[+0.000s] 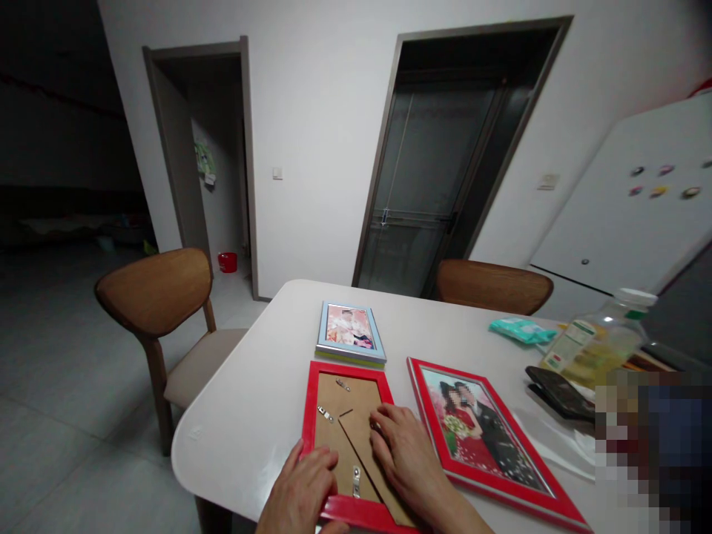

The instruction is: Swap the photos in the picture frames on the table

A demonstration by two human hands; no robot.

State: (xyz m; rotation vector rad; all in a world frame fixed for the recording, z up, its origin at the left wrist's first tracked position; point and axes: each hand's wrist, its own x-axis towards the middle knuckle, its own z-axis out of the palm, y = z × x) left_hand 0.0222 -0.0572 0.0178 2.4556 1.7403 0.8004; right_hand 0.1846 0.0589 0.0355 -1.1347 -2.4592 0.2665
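Observation:
A red picture frame [309,404] lies face down on the table, its brown backboard [356,404] showing. Small metal clips [357,482] sit along the board's edges, and a fold-out stand strip runs slantwise across it. My left hand [305,482] grips the frame's lower left side, fingers bent over the edge. Over the right side lies my right hand [406,456], its fingers curled onto the rim and board edge; what is under the fingertips is hidden. To the right, a second red picture frame [483,437] lies face up with a photo of two people.
Beyond the frame lies a stack topped by a light blue picture frame [350,330]. On the right of the white table [233,445] are a teal wipes packet [521,330], a plastic bottle [604,341] with yellow liquid, and a dark phone-like object [561,393]. Wooden chairs [159,289] flank the table.

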